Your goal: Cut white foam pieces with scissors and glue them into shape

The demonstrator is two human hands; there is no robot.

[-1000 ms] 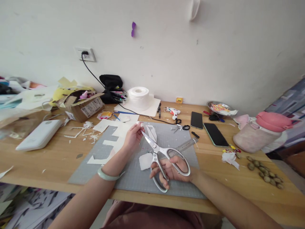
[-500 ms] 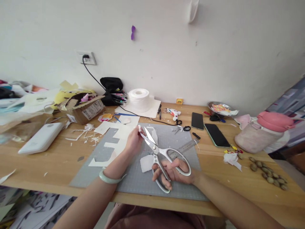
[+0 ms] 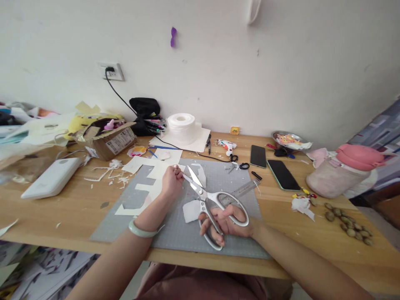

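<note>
Centre of frame, above the grey mat (image 3: 168,233) — silver scissors (image 3: 202,194), blades parted; right hand (image 3: 229,221), grip clamped on the handles. Left hand (image 3: 172,181), grip closed on a white scrap (image 3: 175,166), mostly hidden, fingers right by a blade tip. Squeeze with poor aim could nick them. White pad (image 3: 189,211) partly behind handles, ruler (image 3: 242,190) right of centre — either might catch a lowered handle.

open mat (image 3: 222,178) beyond large scissors (image 3: 203,195), ruler (image 3: 242,191) right — white pad (image 3: 191,211) left
</note>
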